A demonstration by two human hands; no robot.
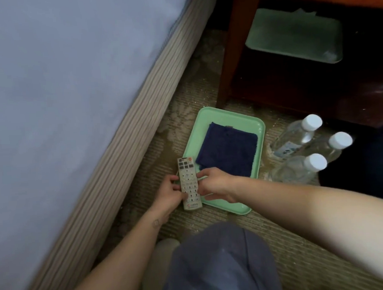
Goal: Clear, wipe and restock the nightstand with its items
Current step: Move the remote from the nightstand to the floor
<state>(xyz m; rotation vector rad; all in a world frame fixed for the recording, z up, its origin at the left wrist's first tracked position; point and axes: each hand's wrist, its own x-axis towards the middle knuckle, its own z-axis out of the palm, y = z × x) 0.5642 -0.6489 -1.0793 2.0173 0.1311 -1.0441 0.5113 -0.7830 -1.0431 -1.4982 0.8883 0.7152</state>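
Your left hand [170,194] and right hand [214,186] both hold the remote [188,181], one on each long edge. Your fingers [176,179] are curled narrowly round its sides at about mid-length, buttons facing up. That is an edge pinch on a smooth plastic case, so the likeliest slip comes when you let go with one hand: if the other has not taken a fuller hold first, the remote may tip and drop.

Directly under your fingers runs the near-left rim of the green tray [230,206]. I cannot tell whether the remote rests on it or hangs just above. Put down half on the rim and half on the carpet [142,161], it would probably rock or slide off.

Just beyond your right fingers, the dark blue cloth [229,152] lies folded on the tray. If it is damp, and that cannot be judged from here, a remote set face-down on it could take moisture into the keys.

Further out to the right of your right hand stand three water bottles [321,150], packed close together. A forearm swinging toward the nightstand [232,52] could knock one into the rest.

Up beyond them, a second tray [291,35] sits on the nightstand's lower shelf. The bed [70,85] close on your left leaves that elbow little room.
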